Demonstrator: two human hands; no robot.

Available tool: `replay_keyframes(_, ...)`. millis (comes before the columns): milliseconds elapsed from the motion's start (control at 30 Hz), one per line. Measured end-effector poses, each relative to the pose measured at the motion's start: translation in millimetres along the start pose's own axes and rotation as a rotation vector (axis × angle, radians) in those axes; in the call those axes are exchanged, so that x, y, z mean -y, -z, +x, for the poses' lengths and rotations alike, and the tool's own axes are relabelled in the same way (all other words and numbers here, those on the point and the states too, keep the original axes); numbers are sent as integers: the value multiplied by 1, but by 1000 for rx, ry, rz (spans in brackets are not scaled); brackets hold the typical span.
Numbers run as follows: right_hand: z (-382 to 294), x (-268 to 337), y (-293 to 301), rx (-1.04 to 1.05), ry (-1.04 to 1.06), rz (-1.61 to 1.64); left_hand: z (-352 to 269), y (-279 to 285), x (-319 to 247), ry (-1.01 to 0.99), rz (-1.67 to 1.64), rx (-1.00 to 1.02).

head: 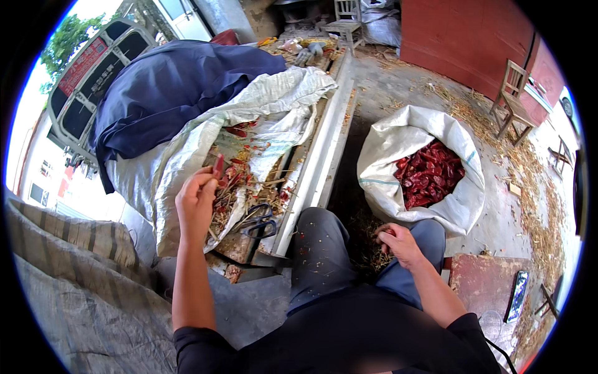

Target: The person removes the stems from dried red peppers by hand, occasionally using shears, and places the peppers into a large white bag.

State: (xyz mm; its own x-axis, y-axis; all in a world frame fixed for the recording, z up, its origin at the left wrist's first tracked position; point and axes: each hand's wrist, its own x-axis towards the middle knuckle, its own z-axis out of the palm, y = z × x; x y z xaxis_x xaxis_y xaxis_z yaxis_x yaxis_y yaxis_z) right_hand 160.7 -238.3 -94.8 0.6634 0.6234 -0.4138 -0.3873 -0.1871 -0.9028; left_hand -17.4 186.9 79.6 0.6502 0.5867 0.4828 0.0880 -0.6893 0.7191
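My left hand (195, 198) pinches a dried red chili pepper (218, 164) between thumb and fingertips, above the mouth of a white woven sack (180, 154) lying on its side. Loose chilies, stems and seeds (231, 180) are strewn across the sack's opening. Dark-handled scissors (259, 222) lie on the boards just right of that litter. Over my left-side thigh and the gap between my legs, my right hand (401, 245) has its fingers curled; whether they hold anything is hidden. Beyond it, an upright white woven sack (373, 154) with a rolled-down rim contains many red chilies (430, 177).
A metal rail (317, 154) edges the bed under the lying sack. Dark blue cloth (187, 84) covers the sack's far part, and grey gloves (309, 53) lie beyond. Wooden chairs (514, 100) stand on the straw-littered floor. At right, a phone (517, 297) rests on a worn red board (481, 276).
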Motion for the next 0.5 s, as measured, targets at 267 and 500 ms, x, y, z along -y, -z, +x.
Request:
replay_keyframes(267,15,84,-91,443,5,354,-55,-79,-85,-681,171,312)
replay_keyframes(500,7,85,-101,531,-103,547,-99,-111,-94,-862,228,503)
